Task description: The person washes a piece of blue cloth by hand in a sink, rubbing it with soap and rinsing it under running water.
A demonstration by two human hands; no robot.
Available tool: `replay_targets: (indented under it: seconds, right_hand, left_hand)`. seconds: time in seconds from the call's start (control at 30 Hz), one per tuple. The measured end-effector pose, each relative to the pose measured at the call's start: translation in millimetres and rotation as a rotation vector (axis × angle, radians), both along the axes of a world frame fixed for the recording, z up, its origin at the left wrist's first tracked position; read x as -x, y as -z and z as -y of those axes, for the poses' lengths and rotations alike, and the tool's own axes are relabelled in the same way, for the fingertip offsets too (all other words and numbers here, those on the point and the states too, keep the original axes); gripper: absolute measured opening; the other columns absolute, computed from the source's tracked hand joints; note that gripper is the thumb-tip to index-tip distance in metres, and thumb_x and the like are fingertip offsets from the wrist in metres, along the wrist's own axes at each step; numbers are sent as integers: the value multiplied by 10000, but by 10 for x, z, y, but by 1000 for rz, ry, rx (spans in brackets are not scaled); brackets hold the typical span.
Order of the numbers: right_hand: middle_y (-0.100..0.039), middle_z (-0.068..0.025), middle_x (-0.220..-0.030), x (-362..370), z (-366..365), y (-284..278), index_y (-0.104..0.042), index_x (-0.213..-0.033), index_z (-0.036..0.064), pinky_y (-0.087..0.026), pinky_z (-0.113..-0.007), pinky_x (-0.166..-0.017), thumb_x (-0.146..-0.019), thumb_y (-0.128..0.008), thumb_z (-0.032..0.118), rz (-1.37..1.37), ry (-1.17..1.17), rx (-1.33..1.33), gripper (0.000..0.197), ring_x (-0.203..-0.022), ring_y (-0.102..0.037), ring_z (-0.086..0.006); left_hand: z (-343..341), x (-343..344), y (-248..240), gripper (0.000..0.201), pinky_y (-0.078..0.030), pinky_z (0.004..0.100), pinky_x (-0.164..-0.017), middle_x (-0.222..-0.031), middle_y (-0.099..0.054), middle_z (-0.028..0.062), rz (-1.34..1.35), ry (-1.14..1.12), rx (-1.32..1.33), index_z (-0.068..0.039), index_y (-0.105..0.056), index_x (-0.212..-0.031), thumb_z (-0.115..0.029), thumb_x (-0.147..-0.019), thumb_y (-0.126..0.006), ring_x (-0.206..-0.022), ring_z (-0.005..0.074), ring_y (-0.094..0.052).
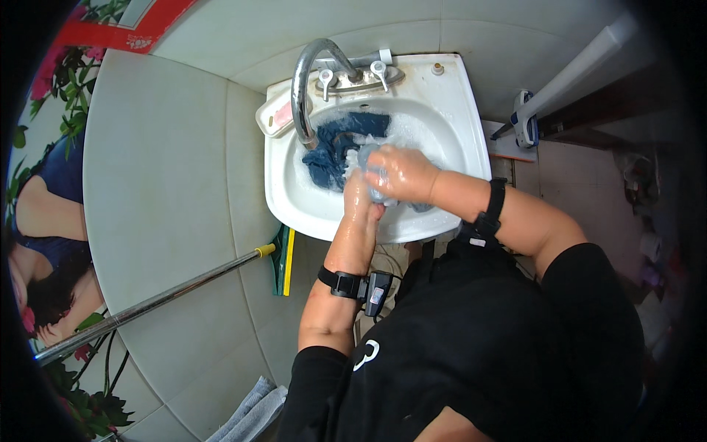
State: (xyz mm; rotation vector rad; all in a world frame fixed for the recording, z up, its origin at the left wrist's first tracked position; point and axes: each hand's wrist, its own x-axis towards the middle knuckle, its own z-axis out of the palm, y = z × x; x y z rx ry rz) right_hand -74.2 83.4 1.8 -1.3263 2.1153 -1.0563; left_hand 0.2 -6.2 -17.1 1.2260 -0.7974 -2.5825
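Pale grey-blue wet cloth bundle (364, 154), sudsy, between your two bare hands over a white ceramic sink (278, 180).
Right hand (405, 174): yours, laid on top, fingers curled and pressed into the bundle; left hand (357, 193): yours, set against its near left side, fingers mostly hidden, their closure impossible to tell. Handling, as judged: soft, limp, weighted by water, slick with suds, hardly fragile; best held by a thick gathered fold across your palm, not a thin edge. Adjoining: dark blue crumpled cloth (324, 166), in the basin's foam to the left; curved chrome faucet (300, 96), its spout above that cloth.
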Motion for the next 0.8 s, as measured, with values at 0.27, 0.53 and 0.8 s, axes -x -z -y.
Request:
replay_targets:
  seconds: [0.27, 0.53, 0.8]
  right_hand:
    - [-547, -214, -741, 181, 126, 130, -502, -799, 2, -413, -417, -672, -772, -438, 296, 326, 133, 39, 303, -726, -520, -380]
    - [-554, -191, -860, 180, 136, 79, -497, -890, 37, -412, -394, -725, -788, -477, 289, 416, 203, -7, 272, -813, -523, -368]
    - [-483, -127, -1063, 315, -49, -519, -328, -1210, 127, -399, -313, -815, -673, -647, 285, -47, -68, 296, 644, -924, -513, -243]
  left_hand:
    - [-13, 79, -102, 302, -469, 320, -571, -863, -526, 107, 154, -54, 215, -67, -447, -1029, -234, -778, -466, -737, 213, -546]
    - [29, 15, -116, 256, -449, 371, -725, -953, -517, 112, 86, -127, 100, -57, -451, -1020, -211, -838, -360, -865, 233, -526]
    - [66, 37, -537, 430, -306, 329, -907, -1147, -410, 94, -325, 187, 551, -70, -398, -1092, -428, -869, -312, -1066, 196, -386]
